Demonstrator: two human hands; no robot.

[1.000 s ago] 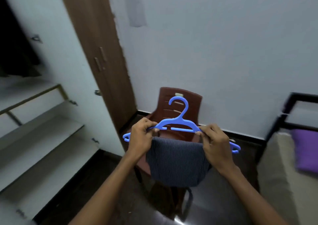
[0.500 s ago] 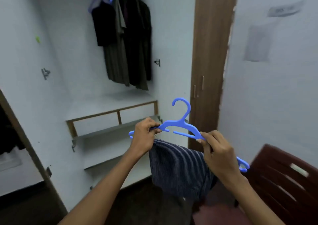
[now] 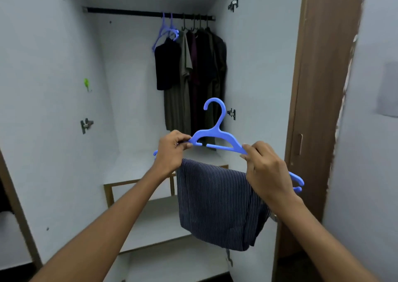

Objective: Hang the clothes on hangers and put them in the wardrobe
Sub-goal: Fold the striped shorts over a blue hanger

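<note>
Swung round from the chair to the open wardrobe [image 3: 53,130], both hands — left hand [image 3: 172,150] and right hand [image 3: 267,169] pinching the blue hanger [image 3: 217,134] by its shoulders — keep the striped garment [image 3: 215,204] level, apparently folded over its bar, hook upright for the rail [image 3: 129,12].

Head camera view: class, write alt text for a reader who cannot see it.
Two hands, left hand and right hand, hold a blue hanger with striped dark cloth draped over its bar, facing an open wardrobe. Dark clothes hang at the right end of its rail.
</note>
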